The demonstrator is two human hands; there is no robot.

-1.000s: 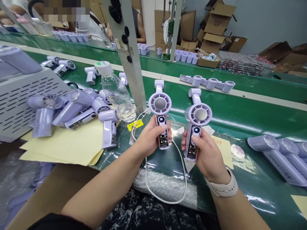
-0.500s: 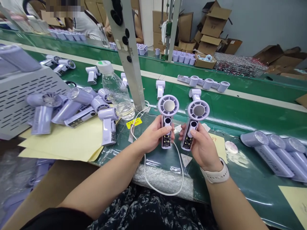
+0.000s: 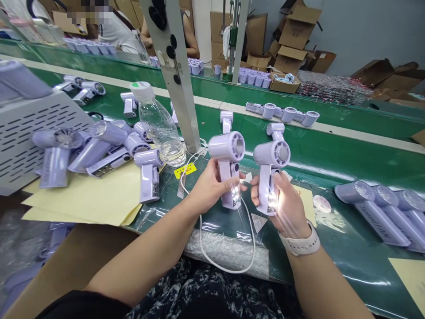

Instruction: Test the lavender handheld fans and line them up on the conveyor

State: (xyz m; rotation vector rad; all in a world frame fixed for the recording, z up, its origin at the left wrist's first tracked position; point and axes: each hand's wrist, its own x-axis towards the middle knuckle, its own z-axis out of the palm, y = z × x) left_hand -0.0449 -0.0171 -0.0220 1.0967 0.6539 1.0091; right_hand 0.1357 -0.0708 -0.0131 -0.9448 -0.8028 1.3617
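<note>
Wrapped round the handle of one lilac handheld fan (image 3: 226, 148) is my left hand (image 3: 212, 186), its thumb across the front of the handle. My right hand (image 3: 290, 199), with a pale watch band at the wrist, grips a second lilac handheld fan (image 3: 270, 154). Both fans are upright, side by side and apart, their round heads turned toward the right. Bright white light shines from the lower front of both handles. Beneath them a white cable (image 3: 253, 248) loops over the green work surface (image 3: 215, 226).
At left, several fans (image 3: 106, 137) lie on yellow paper (image 3: 83, 199) beside a perforated grey box (image 3: 43, 137). A water bottle (image 3: 159, 128) leans near a metal post (image 3: 177, 75). More fans (image 3: 378, 212) lie at right. Beyond runs a green conveyor (image 3: 352, 141); people sit across it.
Both fans have turned in my hands, from facing me to showing their sides. Lights on both handles now shine; earlier the handle fronts showed dark boards without that glare.
</note>
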